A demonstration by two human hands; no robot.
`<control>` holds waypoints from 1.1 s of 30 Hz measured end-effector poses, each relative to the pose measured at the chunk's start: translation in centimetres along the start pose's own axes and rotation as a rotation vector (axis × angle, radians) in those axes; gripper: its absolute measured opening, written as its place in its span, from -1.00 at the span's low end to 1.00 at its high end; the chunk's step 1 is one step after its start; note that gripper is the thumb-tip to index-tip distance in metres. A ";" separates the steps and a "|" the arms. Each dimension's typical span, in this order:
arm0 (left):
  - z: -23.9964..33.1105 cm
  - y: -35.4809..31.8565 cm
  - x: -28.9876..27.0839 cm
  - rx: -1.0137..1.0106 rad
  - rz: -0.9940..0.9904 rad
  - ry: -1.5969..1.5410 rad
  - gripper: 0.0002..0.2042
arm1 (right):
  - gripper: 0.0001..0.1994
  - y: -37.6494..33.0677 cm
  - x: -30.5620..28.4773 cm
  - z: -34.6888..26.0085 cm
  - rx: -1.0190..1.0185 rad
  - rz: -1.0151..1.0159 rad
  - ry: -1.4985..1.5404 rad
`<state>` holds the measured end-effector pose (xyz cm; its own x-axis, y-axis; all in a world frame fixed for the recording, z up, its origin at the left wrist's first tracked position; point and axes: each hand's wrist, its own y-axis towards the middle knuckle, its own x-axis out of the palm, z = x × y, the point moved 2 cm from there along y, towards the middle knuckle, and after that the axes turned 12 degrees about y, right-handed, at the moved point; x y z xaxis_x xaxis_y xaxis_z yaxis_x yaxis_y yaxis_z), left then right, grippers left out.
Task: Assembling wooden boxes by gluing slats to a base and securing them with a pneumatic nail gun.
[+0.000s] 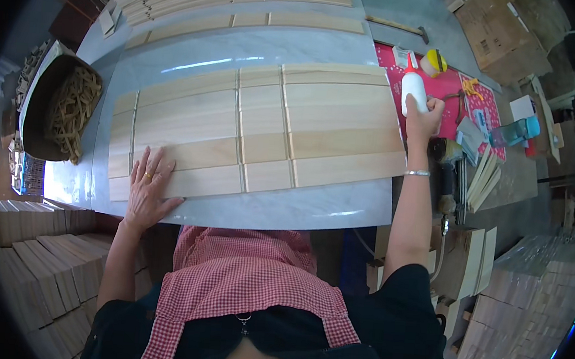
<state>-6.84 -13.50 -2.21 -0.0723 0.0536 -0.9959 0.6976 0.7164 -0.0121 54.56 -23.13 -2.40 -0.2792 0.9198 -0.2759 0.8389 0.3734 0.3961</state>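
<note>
1. Left hand (pixel 150 185): fingers spread, palm down on the near left corner of the boards; gripping nothing.
2. Right hand (pixel 425 117): wrapped round the lower part of a white bottle (pixel 413 91); red nozzle (pixel 412 60) pointing away from the person. Contact with the pink mat (pixel 447 129) cannot be told.
3. Pale wooden boards (pixel 191 118): on the counter (pixel 366 213), edge to edge between the hands; grooves (pixel 286 112) run across in line.
4. Handling, left (judged): light, flat pressure, lest boards slip and grooves misalign.
5. Handling, right (judged): gentle, even squeeze, nozzle tipped only above the intended spot; drips could stain pale faces.
6. Yellow roll (pixel 434 63): just beyond the right hand; best not knocked.
</note>
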 end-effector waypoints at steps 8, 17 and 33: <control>-0.1 -0.1 0.0 -0.035 -0.056 -0.007 -0.21 | -0.52 7.6 1.2 6.5 0.012 -0.067 -0.373; 0.0 2.0 1.4 -0.094 -0.047 0.048 -0.30 | -0.34 -1.6 1.2 -2.6 -0.601 -0.589 -0.266; -0.6 2.1 -0.1 -0.063 -0.184 0.269 -0.09 | -0.44 -14.6 -4.3 -4.4 -0.684 -0.904 -0.548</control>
<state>-5.74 -11.57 -2.11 -0.3845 0.0947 -0.9183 0.6102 0.7725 -0.1758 41.45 -32.03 -3.10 -0.2584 0.1931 -0.9465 -0.0096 0.9792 0.2024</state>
